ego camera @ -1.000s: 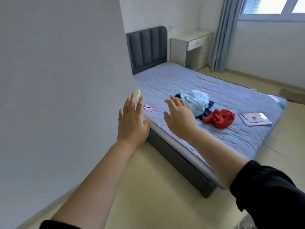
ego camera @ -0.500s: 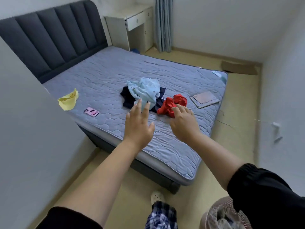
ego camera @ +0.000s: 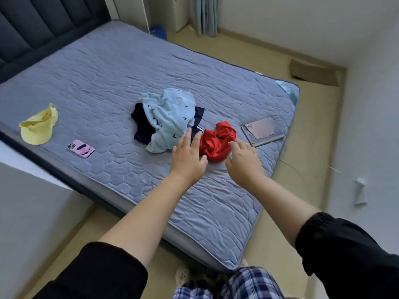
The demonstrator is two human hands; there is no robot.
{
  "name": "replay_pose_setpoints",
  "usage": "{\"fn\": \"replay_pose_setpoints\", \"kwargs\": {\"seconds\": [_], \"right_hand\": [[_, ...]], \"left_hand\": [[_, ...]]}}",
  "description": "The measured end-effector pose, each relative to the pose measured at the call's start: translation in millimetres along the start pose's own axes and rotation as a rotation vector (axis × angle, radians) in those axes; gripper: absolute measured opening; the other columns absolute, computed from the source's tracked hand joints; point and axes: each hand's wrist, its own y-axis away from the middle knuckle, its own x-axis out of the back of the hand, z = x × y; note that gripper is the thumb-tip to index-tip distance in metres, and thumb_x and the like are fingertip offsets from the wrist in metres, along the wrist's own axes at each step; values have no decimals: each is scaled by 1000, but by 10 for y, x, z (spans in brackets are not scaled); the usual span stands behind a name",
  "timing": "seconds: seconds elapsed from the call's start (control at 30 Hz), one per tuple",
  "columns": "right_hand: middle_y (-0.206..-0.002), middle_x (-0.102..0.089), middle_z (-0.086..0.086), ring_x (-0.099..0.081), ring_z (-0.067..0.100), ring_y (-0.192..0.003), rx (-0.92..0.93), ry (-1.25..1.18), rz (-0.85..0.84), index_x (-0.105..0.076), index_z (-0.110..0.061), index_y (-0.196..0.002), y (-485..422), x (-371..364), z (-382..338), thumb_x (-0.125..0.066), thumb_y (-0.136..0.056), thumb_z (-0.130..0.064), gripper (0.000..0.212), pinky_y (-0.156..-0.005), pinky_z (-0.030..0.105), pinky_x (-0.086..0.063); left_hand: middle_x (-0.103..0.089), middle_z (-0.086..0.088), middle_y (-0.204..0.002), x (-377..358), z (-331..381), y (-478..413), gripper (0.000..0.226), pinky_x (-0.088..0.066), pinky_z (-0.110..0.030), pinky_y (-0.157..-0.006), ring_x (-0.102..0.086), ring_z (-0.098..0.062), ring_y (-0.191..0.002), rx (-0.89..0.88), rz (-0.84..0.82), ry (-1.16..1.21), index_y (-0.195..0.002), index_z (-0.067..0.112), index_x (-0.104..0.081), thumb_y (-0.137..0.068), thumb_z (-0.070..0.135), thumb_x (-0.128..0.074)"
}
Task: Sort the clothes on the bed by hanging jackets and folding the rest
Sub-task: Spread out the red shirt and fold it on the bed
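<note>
Since the earlier frame, both hands had advanced over the bed (ego camera: 103,78) to the clothes. From left: yellow cap (ego camera: 38,127); pink phone (ego camera: 81,148); navy garment (ego camera: 141,125) under a light blue garment (ego camera: 170,115), mid-mattress. Left hand (ego camera: 187,161), fingers straight and spread, empty, was at the blue garment's near edge. Red garment (ego camera: 216,144) lay crumpled just beside. Right hand (ego camera: 244,166), fingers loosely bent, empty, was at the red garment's right edge. Tablet (ego camera: 262,131) lay farthest right.

Soft daylight, slight wide-angle warping
</note>
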Motion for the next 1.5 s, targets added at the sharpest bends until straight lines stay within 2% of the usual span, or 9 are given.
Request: {"fn": "replay_pose_setpoints", "kwargs": {"seconds": [0.23, 0.53, 0.7, 0.87, 1.0, 1.07, 1.17, 1.33, 1.5], "right_hand": [[-145, -38, 9, -32, 28, -134, 155, 8, -85, -40, -9, -137, -1184, -306, 337, -47, -90, -16, 48, -111, 45, -24], [-137, -42, 10, -35, 30, -130, 481, 140, -386, -41, -7, -132, -2723, -1272, 1260, -48, -85, -16, 47, -109, 46, -25], [-149, -30, 12, -31, 32, -135, 493, 191, -496, -34, -8, -139, -3010, -1960, 1797, -54, -84, -23, 61, -112, 48, -22], [-159, -7, 12, -13, 30, -144, 494, 204, -510, -13, -18, -151, -3172, -2678, 2148, -60, -83, -32, 84, -114, 55, -12], [-160, 3, 11, -6, 32, -146, 569, 241, -439, 0, -35, -151, -3433, -3388, 2124, -65, -81, -36, 95, -111, 61, -10], [-160, 6, 10, -9, 34, -145, 556, 222, -419, 5, -43, -148, -3562, -3799, 2089, -66, -79, -38, 100, -108, 61, -20], [-159, 0, 10, -27, 38, -135, 488, 118, -425, 2, -47, -147, -3700, -4413, 2070, -66, -79, -46, 97, -92, 51, -43], [-140, -41, 17, -44, 39, -114, 583, 121, 2, -38, -33, -140, -3680, -4994, 2137, -53, -82, -51, 63, -69, 45, -50], [-129, -53, 15, -51, 38, -104, 588, 12, 168, -53, -23, -131, -3626, -5080, 2219, -58, -81, -47, 55, -67, 44, -49]], "left_hand": [[-6, -11, -160, -463, -314, -920, 68, -20, -46, -116, -12, -29, -145, 216, 39, 61, -152, 18, -18, -93, 27, -50], [-7, -9, -160, -2027, -9, -1818, 67, -22, -42, -115, -16, -27, -144, 691, 84, 275, -151, 16, -20, -92, 17, -53], [-4, -8, -160, -2903, -70, -1916, 70, -23, -43, -115, -16, -27, -144, 867, -20, 263, -152, 19, -16, -91, 19, -52], [7, 1, -161, -3691, -468, -2020, 79, -24, -48, -113, -6, -25, -146, 991, -174, 215, -152, 35, -1, -92, 33, -53], [19, 6, -158, -4493, -919, -2065, 89, -15, -64, -111, 14, -28, -146, 1027, -373, 206, -145, 44, 19, -90, 56, -50], [23, 6, -157, -4953, -1119, -1998, 94, -11, -70, -106, 20, -27, -144, 1019, -404, 167, -143, 45, 22, -84, 70, -46], [18, 2, -159, -5525, -1328, -1909, 90, -10, -74, -101, 19, -28, -144, 946, -245, -77, -147, 43, 14, -77, 82, -29], [-23, -6, -157, -5899, -1510, -1922, 79, -11, -70, -101, -11, -30, -144, 846, 165, -286, -146, 38, -31, -75, 73, -23], [-20, -2, -158, -5916, -1530, -1952, 78, -10, -67, -104, -8, -27, -145, 844, 244, -319, -147, 40, -25, -75, 70, -20]]}}
